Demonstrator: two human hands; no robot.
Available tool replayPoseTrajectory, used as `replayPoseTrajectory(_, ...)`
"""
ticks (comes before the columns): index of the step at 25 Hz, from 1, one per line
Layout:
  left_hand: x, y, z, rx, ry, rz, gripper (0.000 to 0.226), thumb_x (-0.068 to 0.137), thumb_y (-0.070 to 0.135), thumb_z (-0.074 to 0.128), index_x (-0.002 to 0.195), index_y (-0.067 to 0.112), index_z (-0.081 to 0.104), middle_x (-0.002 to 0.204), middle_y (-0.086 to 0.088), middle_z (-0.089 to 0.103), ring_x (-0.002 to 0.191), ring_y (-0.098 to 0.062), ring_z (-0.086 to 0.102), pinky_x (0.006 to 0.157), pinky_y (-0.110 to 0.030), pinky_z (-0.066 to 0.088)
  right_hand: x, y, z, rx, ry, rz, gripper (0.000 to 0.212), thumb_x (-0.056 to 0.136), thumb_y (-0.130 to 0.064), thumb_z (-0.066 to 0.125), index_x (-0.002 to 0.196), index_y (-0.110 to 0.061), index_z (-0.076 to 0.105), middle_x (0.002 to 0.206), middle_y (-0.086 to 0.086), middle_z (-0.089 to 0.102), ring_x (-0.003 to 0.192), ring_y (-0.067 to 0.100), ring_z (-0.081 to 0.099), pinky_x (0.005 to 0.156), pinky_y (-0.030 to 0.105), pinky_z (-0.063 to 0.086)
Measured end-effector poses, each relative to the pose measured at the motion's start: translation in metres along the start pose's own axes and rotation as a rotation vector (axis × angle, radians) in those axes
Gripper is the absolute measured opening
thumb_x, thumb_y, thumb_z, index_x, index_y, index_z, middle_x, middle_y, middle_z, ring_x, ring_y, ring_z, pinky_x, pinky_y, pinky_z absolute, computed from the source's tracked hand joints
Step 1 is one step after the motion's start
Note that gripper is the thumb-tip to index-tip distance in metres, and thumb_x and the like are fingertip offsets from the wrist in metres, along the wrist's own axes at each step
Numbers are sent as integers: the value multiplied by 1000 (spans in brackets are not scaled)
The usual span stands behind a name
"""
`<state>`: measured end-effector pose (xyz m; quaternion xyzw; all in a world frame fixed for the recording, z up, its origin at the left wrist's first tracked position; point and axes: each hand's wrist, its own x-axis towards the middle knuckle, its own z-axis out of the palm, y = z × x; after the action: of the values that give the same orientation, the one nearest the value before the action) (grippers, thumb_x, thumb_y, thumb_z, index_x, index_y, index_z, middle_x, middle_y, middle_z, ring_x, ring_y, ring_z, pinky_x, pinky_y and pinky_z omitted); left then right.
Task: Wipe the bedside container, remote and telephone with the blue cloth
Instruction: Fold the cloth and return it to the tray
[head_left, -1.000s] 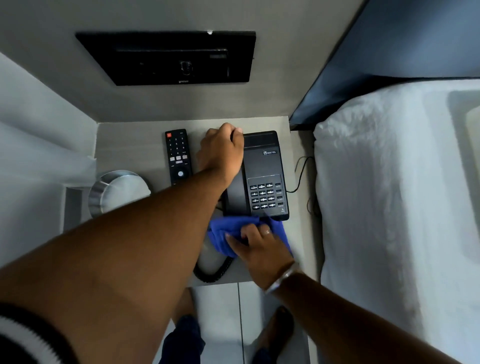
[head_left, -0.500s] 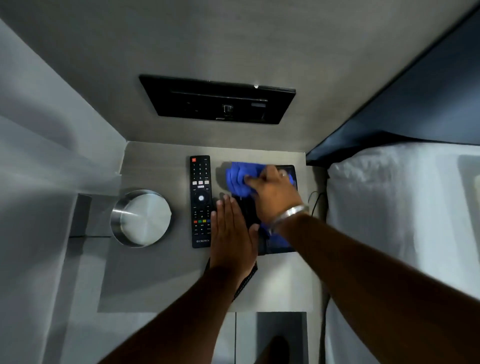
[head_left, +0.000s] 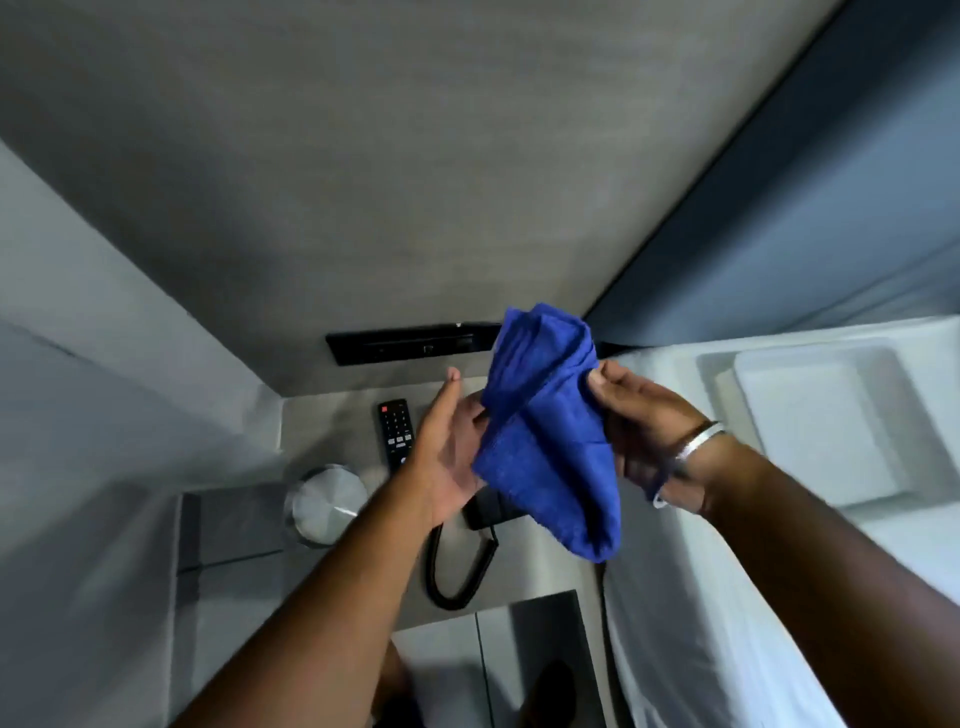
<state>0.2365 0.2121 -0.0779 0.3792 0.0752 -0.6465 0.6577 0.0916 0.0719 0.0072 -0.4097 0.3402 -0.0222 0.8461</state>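
The blue cloth hangs in the air above the bedside table, bunched and draped. My right hand pinches its right side. My left hand is at its left edge with the palm up and fingers spread, touching the cloth. Below them the black telephone is mostly hidden by the cloth; only a corner and its coiled cord show. The black remote lies flat to the phone's left. The round metal container with a brushed lid stands at the table's left edge.
A white bed with a pillow runs along the right. A black wall panel is set above the table. The grey wall rises behind, and the floor shows below the table's front edge.
Both hands have lifted off the telephone. The cloth has come up from the phone into the air between my hands. The view has pulled back and tilted upward.
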Motion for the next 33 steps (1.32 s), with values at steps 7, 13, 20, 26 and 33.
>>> replayPoseTrajectory(7, -58, 12, 77, 596, 176, -150, 11, 97, 18, 61, 94, 11, 69, 80, -7, 77, 67, -17, 72, 64, -29, 54, -79, 46, -2, 733, 44, 287, 115, 59, -88, 49, 139, -6, 42, 142, 28, 44, 126, 46, 46, 100, 60, 37)
replayPoseTrajectory(13, -70, -20, 109, 597, 469, -74, 11, 99, 11, 57, 98, 7, 66, 93, -15, 71, 77, -26, 67, 71, -34, 54, -101, 90, -45, 859, 80, 364, 111, 49, -89, 55, 126, -10, 60, 135, 23, 55, 123, 42, 52, 94, 56, 47)
replayPoseTrajectory(20, -72, -25, 139, 275, 321, -61, 23, 98, 21, 56, 113, 10, 70, 112, -12, 75, 101, -26, 70, 86, -40, 55, -131, 40, -112, 298, 214, 202, 52, 74, -27, 77, 121, -12, 61, 114, 13, 71, 97, 29, 69, 71, 41, 60)
replayPoseTrajectory(26, 33, -119, 221, 756, 330, -150, 25, 89, 11, 70, 114, 15, 67, 114, -7, 73, 97, -22, 71, 69, -34, 59, -145, -51, -260, -535, 704, -15, 15, 82, -9, 73, 92, -1, 66, 83, 15, 69, 68, 24, 64, 58, 29, 54)
replayPoseTrajectory(33, 173, -203, 298, 865, 265, -189, 28, 84, 8, 75, 111, 11, 66, 114, -9, 70, 105, -27, 68, 62, -36, 62, -122, -80, -421, -1083, 916, 204, 25, 76, -28, 73, 98, -19, 65, 91, 5, 68, 78, 25, 59, 71, 31, 43)
